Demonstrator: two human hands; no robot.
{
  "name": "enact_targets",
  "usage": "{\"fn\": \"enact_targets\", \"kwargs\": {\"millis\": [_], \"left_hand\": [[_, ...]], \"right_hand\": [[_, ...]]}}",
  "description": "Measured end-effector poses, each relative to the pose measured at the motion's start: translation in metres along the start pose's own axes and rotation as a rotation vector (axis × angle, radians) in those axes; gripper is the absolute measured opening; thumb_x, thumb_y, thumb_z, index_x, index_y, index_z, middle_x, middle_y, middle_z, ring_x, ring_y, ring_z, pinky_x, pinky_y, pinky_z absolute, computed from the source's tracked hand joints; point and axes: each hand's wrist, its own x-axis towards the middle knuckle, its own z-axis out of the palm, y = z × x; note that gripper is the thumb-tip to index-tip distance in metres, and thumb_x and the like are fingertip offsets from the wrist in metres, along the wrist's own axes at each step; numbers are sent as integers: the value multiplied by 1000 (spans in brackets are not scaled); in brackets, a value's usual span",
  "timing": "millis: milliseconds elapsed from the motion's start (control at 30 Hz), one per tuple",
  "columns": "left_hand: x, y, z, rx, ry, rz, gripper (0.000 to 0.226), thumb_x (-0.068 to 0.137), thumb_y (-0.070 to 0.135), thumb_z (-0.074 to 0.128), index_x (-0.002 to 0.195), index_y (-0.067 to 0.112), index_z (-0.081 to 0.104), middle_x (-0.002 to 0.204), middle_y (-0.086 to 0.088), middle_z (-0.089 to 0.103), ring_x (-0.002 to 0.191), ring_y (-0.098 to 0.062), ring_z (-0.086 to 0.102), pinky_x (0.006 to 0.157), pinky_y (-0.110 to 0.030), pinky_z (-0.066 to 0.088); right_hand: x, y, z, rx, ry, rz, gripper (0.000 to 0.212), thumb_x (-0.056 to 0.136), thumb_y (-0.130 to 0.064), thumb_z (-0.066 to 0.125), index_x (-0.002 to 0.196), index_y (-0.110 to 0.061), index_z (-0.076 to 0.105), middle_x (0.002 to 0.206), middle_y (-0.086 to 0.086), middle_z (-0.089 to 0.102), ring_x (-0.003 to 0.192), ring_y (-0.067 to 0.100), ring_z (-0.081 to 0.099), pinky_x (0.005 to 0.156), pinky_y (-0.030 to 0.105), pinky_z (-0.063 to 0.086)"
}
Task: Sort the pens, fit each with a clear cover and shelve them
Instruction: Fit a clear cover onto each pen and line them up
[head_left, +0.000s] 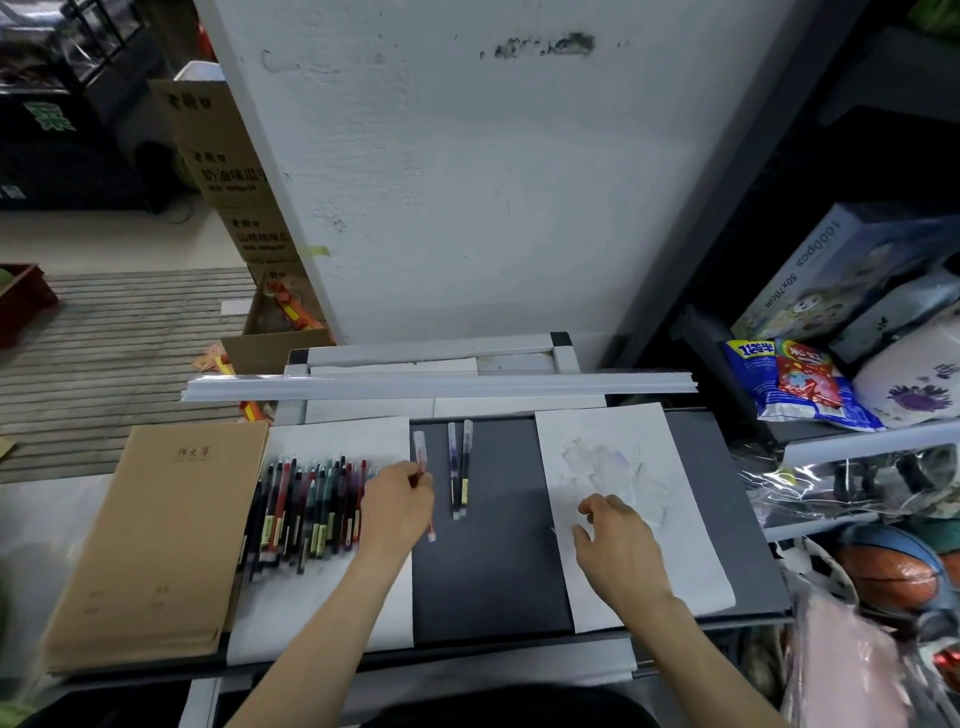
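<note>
My left hand (397, 501) pinches a slim red clear-covered pen (421, 452). My right hand (618, 543) hangs relaxed, empty, over loose clear plastic covers (605, 462).

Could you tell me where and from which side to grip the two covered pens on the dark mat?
Pinch the two pens together at mid-barrel, straight down from above. They lie flat and side by side on the mat, with bare mat either side for finger and thumb. The left hand holds a red pen, so the right hand seems freer.
</note>
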Motion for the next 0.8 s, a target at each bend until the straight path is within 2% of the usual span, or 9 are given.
{"fn": "enact_targets", "kwargs": {"millis": [100, 233, 333, 433, 500, 567, 633, 733, 800], "left_hand": [[16, 5, 5, 43, 4, 33, 28, 97, 18, 66, 70, 13, 59, 70, -4, 67, 64, -19, 57, 63, -32, 42], [25, 14, 11, 62, -4, 78, 15, 93, 17, 72, 83, 13, 63, 80, -5, 65, 75, -22, 58, 72, -32, 47], [28, 14, 17, 70, -17, 95, 16, 94, 20, 74, 97, 4, 70, 89, -9, 71, 83, -27, 67, 76, -34, 54], [27, 18, 17, 59, -11, 108, 20, 95, 20, 74, 104, 2, 69, 94, -12, 71, 81, -27, 64, 79, -37, 55], [26, 18, 15, 43, 1, 109, 19, 96, 21, 73, 104, 4, 68, 93, -9, 70, 80, -25, 65, 79, -38, 57], [24, 15, 8, 74, 25, 111, 14, 96, 21, 70, 102, 8, 68, 93, -7, 71, 82, -27, 66, 79, -40, 58], [22, 6, -1, 197, 56, 129, 12, 97, 21, 64, 103, 11, 66, 95, -7, 71, 83, -28, 67, 75, -42, 59], [19, -13, -16, 377, 92, 124, 15, 98, 24, 62, 108, 12, 61, 101, -6, 67, 90, -30, 66, 68, -36, 51], [17, -26, -23, 463, 103, 73, 18, 97, 28, 65, 93, 13, 56, 93, -7, 65, 85, -31, 64, 63, -35, 48]], "right_hand": [[4, 0, 8, -78, -23, -23, 25, 100, -21, 51, 124, -17, 59, 114, 1, 65, 100, 20, 64, 71, 27, 49], [10, -2, 12, -141, 2, -49, 23, 100, -16, 50, 122, -16, 57, 111, 1, 61, 91, 20, 62, 66, 24, 39], [16, -1, 17, -176, 19, -56, 24, 94, -4, 55, 115, -13, 63, 114, 3, 60, 87, 22, 66, 60, 25, 43], [20, 2, 23, -151, 37, -76, 28, 84, 3, 67, 109, -11, 68, 114, 5, 58, 82, 25, 67, 59, 28, 52], [22, 6, 25, -145, 56, -78, 30, 81, 3, 72, 107, -10, 69, 108, 6, 59, 83, 25, 65, 61, 28, 54], [21, 9, 23, -156, 65, -71, 30, 86, 2, 67, 113, -11, 67, 106, 6, 60, 87, 25, 63, 64, 29, 53], [21, 10, 23, -170, 61, -61, 35, 88, 6, 57, 118, -11, 65, 106, 6, 62, 89, 25, 62, 62, 29, 49], [21, 8, 22, -162, 64, -61, 38, 89, 8, 49, 118, -10, 66, 103, 6, 63, 82, 22, 53, 62, 28, 42], [21, 8, 21, -94, 70, -66, 35, 92, 6, 50, 119, -10, 67, 105, 6, 63, 82, 22, 54, 65, 27, 41]]}}
